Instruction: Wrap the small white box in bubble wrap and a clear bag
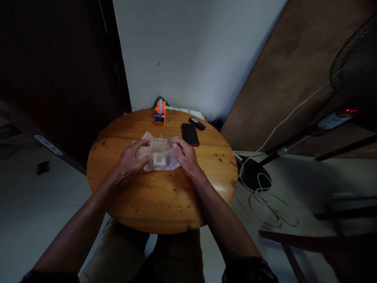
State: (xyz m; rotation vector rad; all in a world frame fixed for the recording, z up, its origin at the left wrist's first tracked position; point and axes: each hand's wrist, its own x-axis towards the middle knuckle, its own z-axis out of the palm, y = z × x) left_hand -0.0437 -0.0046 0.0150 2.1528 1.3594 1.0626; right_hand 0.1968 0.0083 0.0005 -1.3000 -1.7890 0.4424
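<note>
a: why do we flank the bubble wrap (157, 145) on both sides?
b: perhaps to steady it: our left hand (129, 158) has parted fingers; whether our right hand (187, 156) grips, we can't tell. the white packet (159, 159) lies by the bubble wrap's near edge.

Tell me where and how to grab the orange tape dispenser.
Take the tape dispenser by its orange sides, astride the tape roll, probably best from above and the near side: it stands upright, narrow across, near the far edge of the table, with the wall behind.
</note>
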